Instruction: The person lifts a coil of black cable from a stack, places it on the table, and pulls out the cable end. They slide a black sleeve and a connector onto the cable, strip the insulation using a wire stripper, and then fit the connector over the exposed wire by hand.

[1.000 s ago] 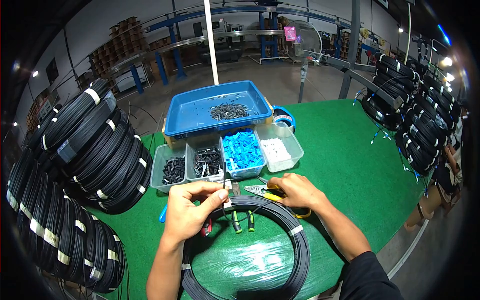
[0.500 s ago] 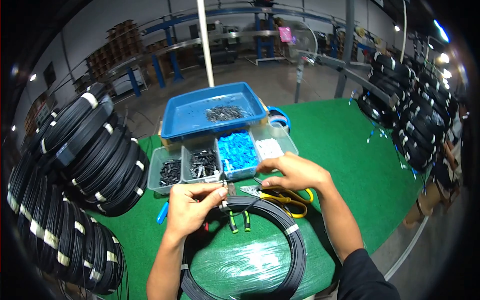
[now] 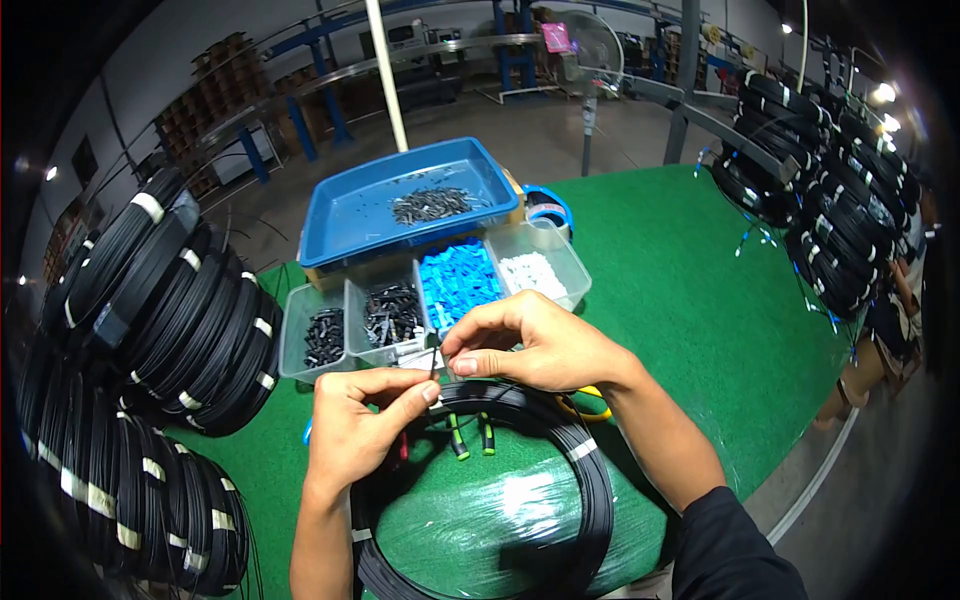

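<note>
My left hand (image 3: 365, 425) pinches the end of a thin black cable (image 3: 434, 360) above the near coil. Close to its right, my right hand (image 3: 540, 345) has thumb and forefinger together beside the cable tip; what they hold is too small to make out. Below both hands lies the black cable coil (image 3: 597, 490) with white tape bands. Green-and-black handled pliers (image 3: 488, 435) rest inside the coil's upper edge. Yellow scissor handles (image 3: 592, 403) show partly under my right forearm. Just beyond the hands stand clear bins with blue connectors (image 3: 460, 285), white pieces (image 3: 532, 274) and black pieces (image 3: 392, 315).
A blue tray (image 3: 330, 235) with small dark pieces stands behind the bins. Stacked cable coils (image 3: 200, 330) rise at the left, with more coils (image 3: 840, 220) hanging at the right. The green table (image 3: 700, 300) extends to the right. A fan (image 3: 590, 50) stands beyond it.
My right hand has moved left and closed in beside my left hand, covering more of the scissors. The camera view has shifted slightly.
</note>
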Available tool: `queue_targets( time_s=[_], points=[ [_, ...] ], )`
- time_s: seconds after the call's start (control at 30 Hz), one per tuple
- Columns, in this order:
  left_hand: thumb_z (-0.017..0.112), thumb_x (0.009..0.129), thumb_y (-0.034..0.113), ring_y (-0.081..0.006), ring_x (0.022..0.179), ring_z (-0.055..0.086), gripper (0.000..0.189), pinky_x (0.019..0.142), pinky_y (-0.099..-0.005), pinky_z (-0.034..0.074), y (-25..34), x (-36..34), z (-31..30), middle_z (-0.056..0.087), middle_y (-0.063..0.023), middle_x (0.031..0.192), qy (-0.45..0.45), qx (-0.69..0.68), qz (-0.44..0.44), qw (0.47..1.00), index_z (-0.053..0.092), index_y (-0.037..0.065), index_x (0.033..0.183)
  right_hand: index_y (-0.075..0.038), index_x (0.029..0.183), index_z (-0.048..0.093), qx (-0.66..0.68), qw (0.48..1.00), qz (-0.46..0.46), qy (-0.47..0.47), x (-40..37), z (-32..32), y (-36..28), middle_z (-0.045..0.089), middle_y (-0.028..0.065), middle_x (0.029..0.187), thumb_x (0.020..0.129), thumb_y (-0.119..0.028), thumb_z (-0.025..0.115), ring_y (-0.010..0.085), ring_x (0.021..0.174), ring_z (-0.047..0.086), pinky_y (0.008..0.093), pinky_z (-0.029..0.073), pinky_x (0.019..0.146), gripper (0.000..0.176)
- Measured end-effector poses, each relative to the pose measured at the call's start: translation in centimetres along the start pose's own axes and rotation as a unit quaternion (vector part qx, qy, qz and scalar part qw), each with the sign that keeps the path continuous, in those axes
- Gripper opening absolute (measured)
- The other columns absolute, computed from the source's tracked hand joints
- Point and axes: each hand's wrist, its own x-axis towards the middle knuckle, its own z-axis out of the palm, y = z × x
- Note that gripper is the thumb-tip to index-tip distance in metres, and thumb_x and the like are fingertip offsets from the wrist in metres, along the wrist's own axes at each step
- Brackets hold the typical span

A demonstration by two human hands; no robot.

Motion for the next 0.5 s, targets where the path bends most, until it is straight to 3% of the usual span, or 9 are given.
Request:
queue_targets(
  time_s=[0.03, 0.13, 0.23, 0.5],
  points=[
    [0.076, 0.085, 0.005, -0.0068, 0.07, 0.064, 0.017, 0.063, -0.0217, 0.051, 0.2, -0.2, -0.1, 0.074, -0.0079, 0.081, 0.008, 0.001, 0.003, 1.0, 0.075, -0.003, 0.1, 0.001, 0.108, 0.07, -0.003, 1.0, -0.005, -0.006, 0.3, 0.3, -0.3, 0.072, 0.0098, 0.103, 0.089, -0.02, 0.074, 0.0166, 0.094, 0.068, 0.0319, 0.054, 0.087, 0.028],
    [0.076, 0.084, 0.005, -0.0068, 0.071, 0.065, 0.017, 0.064, -0.0216, 0.052, 0.2, -0.5, -0.2, 0.075, -0.0077, 0.083, 0.018, -0.008, 0.043, 0.999, 0.076, -0.002, 0.1, 0.001, 0.107, 0.072, 0.182, 0.982, 0.031, 0.031, 1.0, 1.5, -0.9, 0.072, 0.0095, 0.102, 0.085, -0.011, 0.077, 0.014, 0.093, 0.067, 0.0279, 0.054, 0.085, 0.025],
    [0.076, 0.083, 0.005, -0.01, 0.077, 0.069, 0.017, 0.071, -0.0237, 0.055, 0.7, -1.2, 0.2, 0.076, -0.0099, 0.089, 0.03, 0.0, 0.096, 0.995, 0.076, -0.002, 0.099, 0.002, 0.105, 0.073, 0.232, 0.971, 0.027, 0.05, 0.8, 2.6, -2.1, 0.074, 0.0092, 0.097, 0.085, -0.017, 0.079, 0.0128, 0.088, 0.068, 0.0272, 0.054, 0.081, 0.029],
    [0.078, 0.083, 0.01, -0.0075, 0.066, 0.067, 0.014, 0.06, -0.0225, 0.052, 0.1, -1.6, 0.7, 0.076, -0.0087, 0.079, 0.035, 0.011, 0.118, 0.992, 0.078, 0.002, 0.094, 0.001, 0.099, 0.075, 0.227, 0.966, -0.002, 0.122, -0.3, 4.2, -3.1, 0.073, 0.0087, 0.092, 0.084, -0.012, 0.079, 0.0126, 0.084, 0.068, 0.0258, 0.054, 0.078, 0.02]
  ],
)
